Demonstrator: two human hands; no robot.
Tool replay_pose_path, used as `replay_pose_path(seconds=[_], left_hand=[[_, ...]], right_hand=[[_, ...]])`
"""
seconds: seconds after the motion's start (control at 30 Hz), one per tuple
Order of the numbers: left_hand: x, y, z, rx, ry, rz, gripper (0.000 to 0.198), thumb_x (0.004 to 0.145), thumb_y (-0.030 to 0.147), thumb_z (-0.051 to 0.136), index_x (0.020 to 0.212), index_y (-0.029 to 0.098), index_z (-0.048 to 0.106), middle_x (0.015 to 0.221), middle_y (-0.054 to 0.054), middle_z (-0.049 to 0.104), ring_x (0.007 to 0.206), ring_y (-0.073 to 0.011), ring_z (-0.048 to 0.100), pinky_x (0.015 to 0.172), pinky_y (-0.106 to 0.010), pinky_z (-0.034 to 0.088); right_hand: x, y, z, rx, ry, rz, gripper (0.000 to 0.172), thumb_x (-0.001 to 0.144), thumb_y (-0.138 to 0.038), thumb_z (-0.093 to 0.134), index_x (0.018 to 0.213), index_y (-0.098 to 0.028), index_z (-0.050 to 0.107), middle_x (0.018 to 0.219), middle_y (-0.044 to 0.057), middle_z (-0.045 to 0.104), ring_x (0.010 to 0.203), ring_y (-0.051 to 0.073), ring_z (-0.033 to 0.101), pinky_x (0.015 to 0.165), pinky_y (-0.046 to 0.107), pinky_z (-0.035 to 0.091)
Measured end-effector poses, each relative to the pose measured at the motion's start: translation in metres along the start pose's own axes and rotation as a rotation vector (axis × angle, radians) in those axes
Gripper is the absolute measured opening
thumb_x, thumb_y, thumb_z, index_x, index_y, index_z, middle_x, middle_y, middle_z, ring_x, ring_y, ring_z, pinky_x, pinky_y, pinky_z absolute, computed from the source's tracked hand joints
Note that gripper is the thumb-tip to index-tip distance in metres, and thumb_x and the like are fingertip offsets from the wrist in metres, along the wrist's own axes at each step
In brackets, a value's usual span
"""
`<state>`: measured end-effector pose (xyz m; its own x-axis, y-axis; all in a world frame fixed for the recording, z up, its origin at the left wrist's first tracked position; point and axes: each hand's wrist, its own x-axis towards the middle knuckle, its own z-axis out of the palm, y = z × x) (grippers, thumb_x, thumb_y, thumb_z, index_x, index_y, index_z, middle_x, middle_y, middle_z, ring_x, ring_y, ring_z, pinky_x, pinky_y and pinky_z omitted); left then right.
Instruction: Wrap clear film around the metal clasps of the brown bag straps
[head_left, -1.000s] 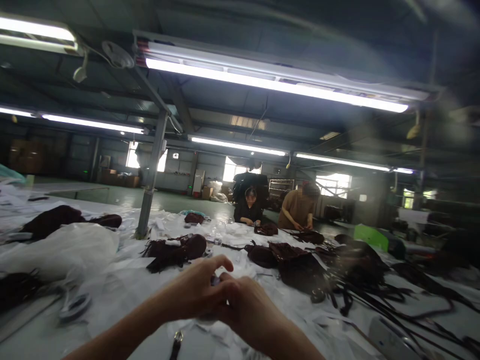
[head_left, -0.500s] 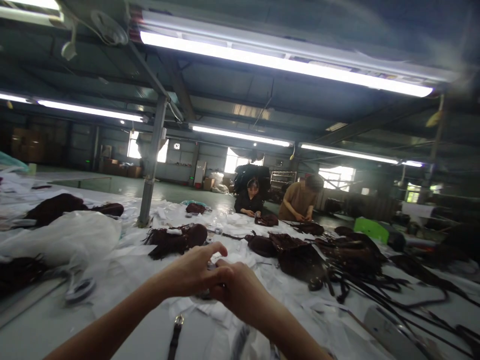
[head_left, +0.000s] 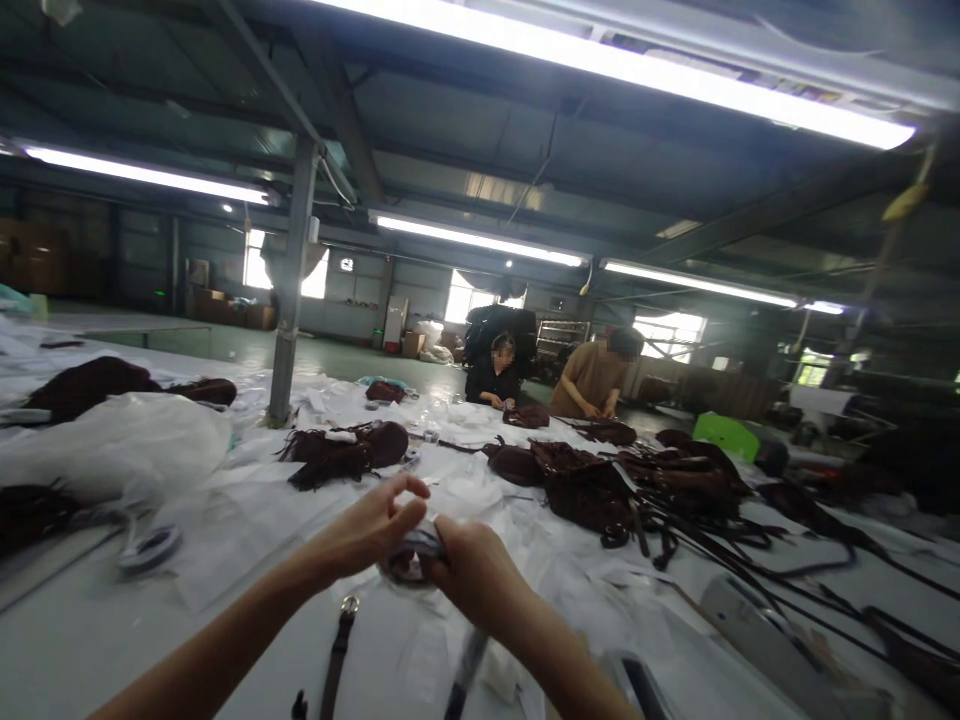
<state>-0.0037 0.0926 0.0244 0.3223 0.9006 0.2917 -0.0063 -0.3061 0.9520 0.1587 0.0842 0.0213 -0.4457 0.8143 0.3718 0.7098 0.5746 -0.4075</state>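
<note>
Gripping small pale item (head_left: 424,541) | right hand (head_left: 474,562) curled | left hand (head_left: 381,524) half-bent, hold unclear

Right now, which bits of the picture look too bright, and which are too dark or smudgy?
In the head view, the long white tube light glares most; also in the head view, the far white windows wash out, the dark brown heaps lose detail, and the small pale thing by the bare hands is too blurry to name.
</note>
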Motion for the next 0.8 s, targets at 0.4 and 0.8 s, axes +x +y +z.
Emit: replay_pose_path(seconds=[0.4,0.8], left_hand=[[0.013,-0.025,0.028,-0.653,0.577,-0.021,0.048,0.070,0.057,0.070,0.071,0.024,0.036,0.041,0.015,0.032,0.030,-0.0038,0.020,0.030,-0.013,0.015],[0.010,-0.035,0.023,-0.027,0.149,-0.073,0.037,0.071,0.051,0.071,0.082,0.020,0.053,0.042,0.010,0.046,0.035,-0.0068,0.037,0.036,-0.014,0.024]], right_hand=[[-0.007,0.006,0.032,0.448,0.150,0.110,0.024,0.087,-0.035,0.047,0.076,-0.016,0.057,0.065,-0.001,0.055,0.060,0.012,0.050,0.054,0.021,0.035],[-0.016,0.032,0.033,0.433,-0.094,0.053,0.009,0.072,-0.025,0.064,0.074,-0.017,0.061,0.062,-0.005,0.050,0.057,0.010,0.045,0.050,0.019,0.031]])
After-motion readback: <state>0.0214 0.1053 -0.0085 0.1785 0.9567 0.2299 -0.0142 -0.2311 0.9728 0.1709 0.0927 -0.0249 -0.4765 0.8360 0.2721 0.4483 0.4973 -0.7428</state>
